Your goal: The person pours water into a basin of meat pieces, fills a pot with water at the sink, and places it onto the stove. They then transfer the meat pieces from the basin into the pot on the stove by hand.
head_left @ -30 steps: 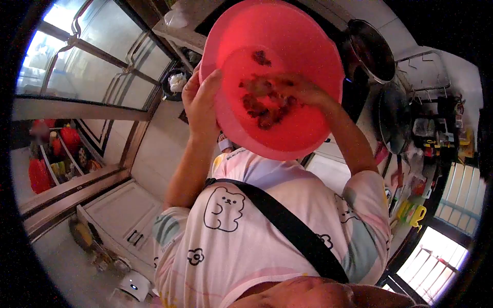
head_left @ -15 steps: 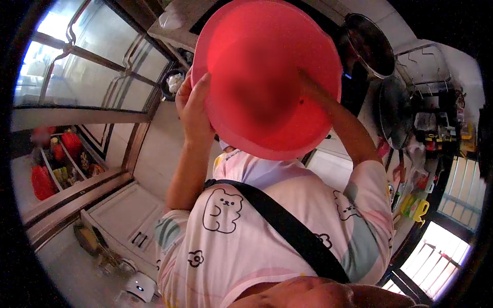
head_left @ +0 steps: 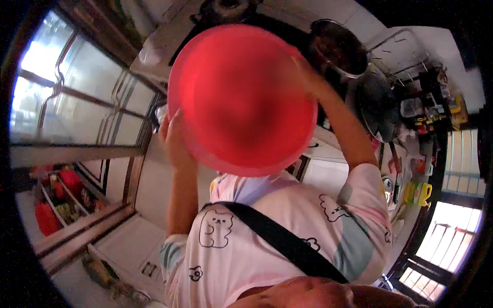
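A round red plastic basin (head_left: 205, 77) is raised in front of my chest, its wide face toward me. My left hand (head_left: 177, 136) grips the basin's left rim, with the thumb on the near side and the other fingers behind. My right hand (head_left: 306, 74) reaches over the right side of the basin. Its fingers are blurred and tinted red, so their grip does not show clearly. The middle of the basin is a dark, blurred patch, and I cannot make out what lies there.
Beyond the basin are a dark stove top with a pan (head_left: 226, 10) and a deep pot (head_left: 339, 49). A dark round lid or pan (head_left: 377, 110) stands at right, near a yellow jug (head_left: 418, 194). An open drawer (head_left: 67, 200) holds red items at left.
The basin has moved down and left in view, and more of the stove shows above it. My right hand has shifted from inside the basin toward its upper right rim.
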Demonstrator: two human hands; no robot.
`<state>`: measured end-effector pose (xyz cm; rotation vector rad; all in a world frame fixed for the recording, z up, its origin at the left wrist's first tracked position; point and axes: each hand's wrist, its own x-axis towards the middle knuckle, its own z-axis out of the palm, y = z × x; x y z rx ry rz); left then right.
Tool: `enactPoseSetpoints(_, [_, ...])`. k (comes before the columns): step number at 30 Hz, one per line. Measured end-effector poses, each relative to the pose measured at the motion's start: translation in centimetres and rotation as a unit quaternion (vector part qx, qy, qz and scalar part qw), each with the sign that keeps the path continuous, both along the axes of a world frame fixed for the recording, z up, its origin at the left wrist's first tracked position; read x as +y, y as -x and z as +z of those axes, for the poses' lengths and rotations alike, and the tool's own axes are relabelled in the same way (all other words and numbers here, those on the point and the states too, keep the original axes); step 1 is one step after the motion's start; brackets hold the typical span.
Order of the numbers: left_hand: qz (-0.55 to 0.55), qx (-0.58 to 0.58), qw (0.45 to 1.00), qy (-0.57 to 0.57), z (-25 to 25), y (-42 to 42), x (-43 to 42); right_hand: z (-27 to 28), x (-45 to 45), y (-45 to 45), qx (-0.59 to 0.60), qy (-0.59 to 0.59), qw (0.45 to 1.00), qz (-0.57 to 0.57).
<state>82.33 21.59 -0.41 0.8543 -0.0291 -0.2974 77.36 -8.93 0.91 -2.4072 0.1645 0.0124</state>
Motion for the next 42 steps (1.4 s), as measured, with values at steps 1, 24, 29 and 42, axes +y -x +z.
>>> enactPoseSetpoints(1, [-0.011, -0.009, 1.0, 0.008, -0.2, -0.2, 0.1, 2.2, -1.9, 0.4, -0.023, -0.021, 0.998, -0.057])
enactPoseSetpoints(24, [-0.017, -0.036, 0.999, -0.026, 1.1, 0.7, -0.6, -1.9, 0.0, 1.4, 0.056, 0.144, 0.986, 0.057])
enactPoseSetpoints(29, [-0.014, -0.029, 0.999, -0.029, 1.3, 0.9, -0.7, -9.5, 3.8, -0.5, 0.115, 0.199, 0.971, 0.07])
enactPoseSetpoints(42, [-0.013, -0.051, 0.998, -0.018, 0.3, 0.4, -0.6, -9.3, 4.2, 1.2, 0.176, 0.06, 0.976, 0.112])
